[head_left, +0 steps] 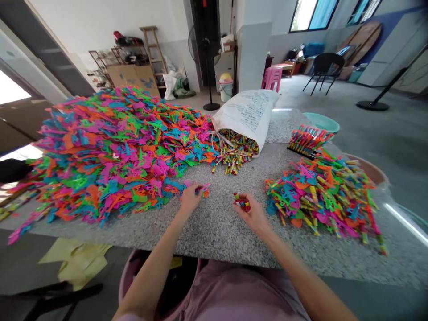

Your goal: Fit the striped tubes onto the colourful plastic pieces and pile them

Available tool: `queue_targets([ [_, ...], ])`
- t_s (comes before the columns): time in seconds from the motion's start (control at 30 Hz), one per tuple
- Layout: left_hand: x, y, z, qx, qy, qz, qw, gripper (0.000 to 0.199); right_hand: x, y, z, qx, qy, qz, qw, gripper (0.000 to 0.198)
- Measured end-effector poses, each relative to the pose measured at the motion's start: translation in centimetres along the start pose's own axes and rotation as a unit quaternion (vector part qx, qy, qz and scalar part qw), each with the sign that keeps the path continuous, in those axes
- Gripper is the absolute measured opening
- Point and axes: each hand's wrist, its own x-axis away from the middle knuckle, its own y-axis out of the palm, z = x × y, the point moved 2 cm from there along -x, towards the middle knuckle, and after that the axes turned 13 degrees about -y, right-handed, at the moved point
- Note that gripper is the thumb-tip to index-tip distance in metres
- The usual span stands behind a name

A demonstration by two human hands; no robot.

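Observation:
My left hand [189,203] is closed on a few small plastic pieces [205,191], pink and orange, at the near edge of a big heap of bright plastic pieces [117,147]. Across a short stretch of speckled tabletop [214,223], my right hand [257,217] grips a small bunch of short patterned tubes [241,203], red and yellow. Similar tubes [236,154] spill from the mouth of a white sack [247,111] lying beyond my hands. To the right lies a pile of tubes with coloured plastic pieces [317,191] among them.
Behind the right pile stands a dark holder filled with upright sticks [309,140]. Basins [321,121] sit by the table's far right side. Below the near edge is a pink tub [125,276]. A standing fan [207,58] is beyond the table.

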Motion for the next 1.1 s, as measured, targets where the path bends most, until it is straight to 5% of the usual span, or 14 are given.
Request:
queue_targets([
  [0.17, 0.8, -1.2, 1.3, 0.036, -0.014, 0.081, 0.996, 0.035, -0.9, 0.7, 1.0, -0.034, 0.040, 0.045, 0.998, 0.025],
  [0.3, 2.1, -2.5, 3.8, 0.089, 0.044, 0.150, 0.984, 0.037, -1.3, 0.0, 0.3, -0.008, -0.008, 0.054, 0.998, 0.019],
  [0.57, 2.9, -1.0, 8.8, 0.168, 0.150, -0.053, 0.973, 0.040, -4.3, 0.0, 0.0, -0.009, -0.009, 0.078, 0.997, 0.024],
  [0.7, 3.0, 0.1, 8.1, 0.183, 0.102, -0.055, 0.976, 0.042, -4.6, -0.4, 1.1, -0.001, 0.018, 0.149, 0.989, 0.024],
  [0.87, 4.5, 1.0, 6.9, 0.228, -0.047, 0.013, 0.972, 0.033, -2.7, -0.8, 2.1, -0.145, 0.148, 0.274, 0.939, 0.041],
  [0.93, 5.8, 1.6, 8.2, 0.338, -0.095, -0.028, 0.936, 0.034, -1.9, -0.5, 1.1, -0.171, 0.165, 0.252, 0.938, 0.040],
  [1.1, 9.1, 2.1, 12.7, 0.612, -0.220, -0.158, 0.743, 0.028, 0.2, -1.2, -2.6, -0.190, 0.166, 0.150, 0.956, 0.038],
])
